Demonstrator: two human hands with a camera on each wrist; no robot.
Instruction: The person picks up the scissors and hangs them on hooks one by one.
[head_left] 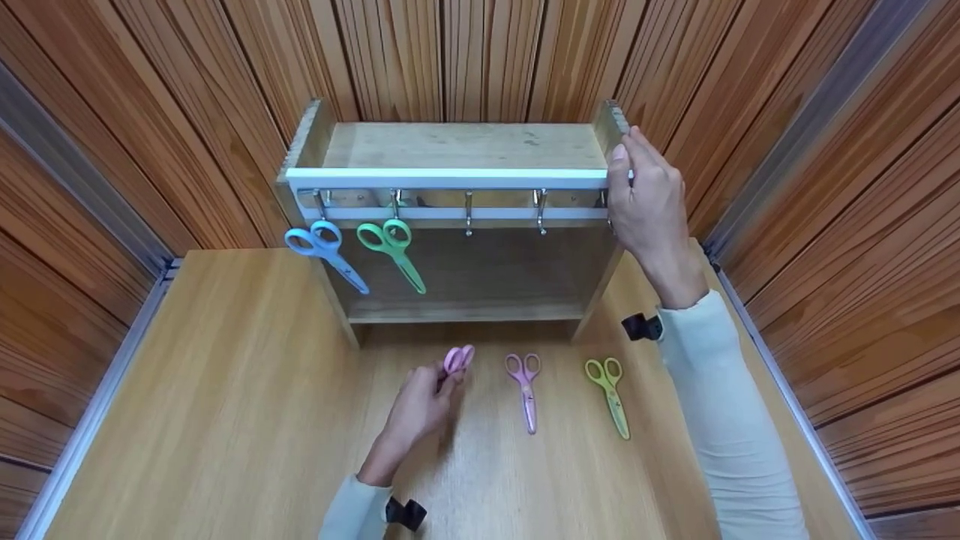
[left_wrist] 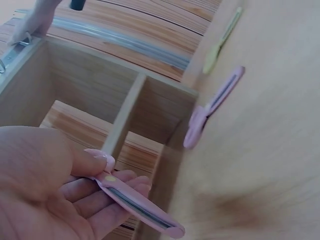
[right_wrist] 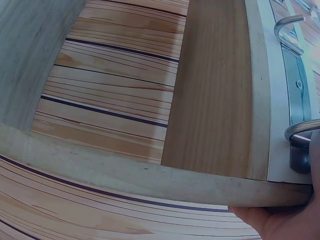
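Note:
My left hand (head_left: 416, 409) pinches a pair of pink scissors (left_wrist: 142, 201) between thumb and fingers, just above the table in front of the shelf. Its handle loops point toward the shelf. With thumb in front and fingers along the outer side, my right hand (head_left: 651, 199) grips the upper right corner of the wooden shelf (head_left: 465, 142). Across the shelf's front runs a white hook rail (head_left: 450, 178). Blue scissors (head_left: 347, 274) and green scissors (head_left: 409, 270) hang from its two left hooks. On the table lie pinkish-purple scissors (head_left: 529, 409) and yellow-green scissors (head_left: 616, 411).
A middle hook (head_left: 469, 214) and the hook right of it (head_left: 541, 214) hold nothing; the rightmost is partly hidden by my right hand. Wood-plank walls with metal edge strips (head_left: 787, 390) enclose the wooden table (head_left: 225, 390) at the back and sides.

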